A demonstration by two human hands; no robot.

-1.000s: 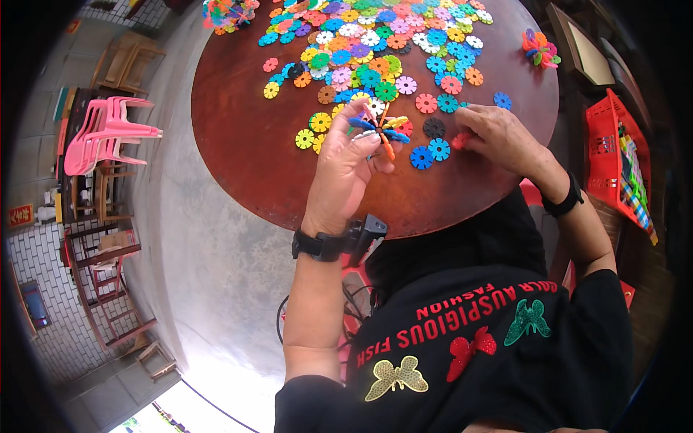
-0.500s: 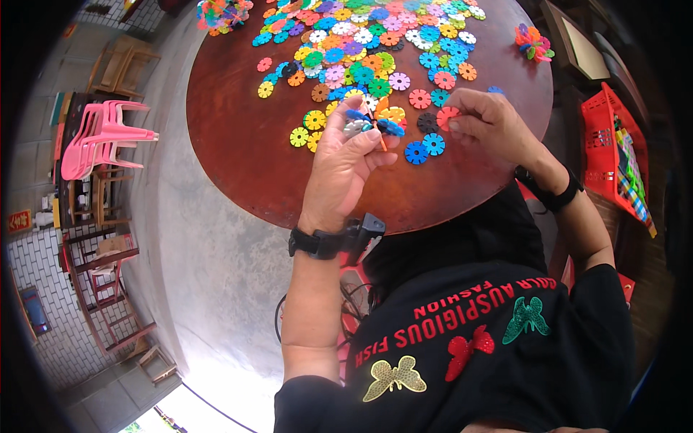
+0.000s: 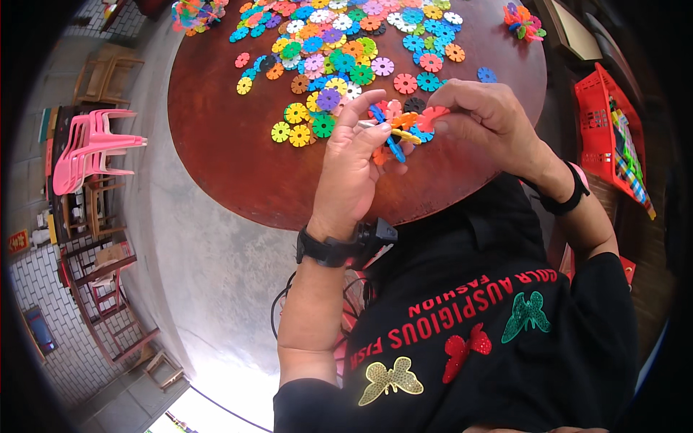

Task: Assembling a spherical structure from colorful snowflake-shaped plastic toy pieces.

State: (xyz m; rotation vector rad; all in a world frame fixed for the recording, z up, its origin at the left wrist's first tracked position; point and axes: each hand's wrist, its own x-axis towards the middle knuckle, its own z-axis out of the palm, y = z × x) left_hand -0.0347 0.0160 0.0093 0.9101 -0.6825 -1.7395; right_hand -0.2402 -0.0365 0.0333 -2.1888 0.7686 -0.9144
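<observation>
My left hand grips a small cluster of interlocking plastic discs, with blue, orange, yellow, white and coral pieces set at angles to each other. Between the thumb and fingers of my right hand is a coral-red notched disc. Its edge is right beside the cluster's orange piece; whether the two are joined I cannot tell. Behind the cluster, a black disc lies on the round brown table. Yellow discs and a green disc lie left of my left hand.
Many loose coloured discs spread over the table's far side. One finished-looking disc ball sits far right, another far left. A red basket with colourful pieces stands right of the table. Pink stools are at the left.
My right hand has brought the coral-red disc left, up to the cluster. The cluster is turned in my left hand, which has shifted slightly right. The whole view has shifted a little.
</observation>
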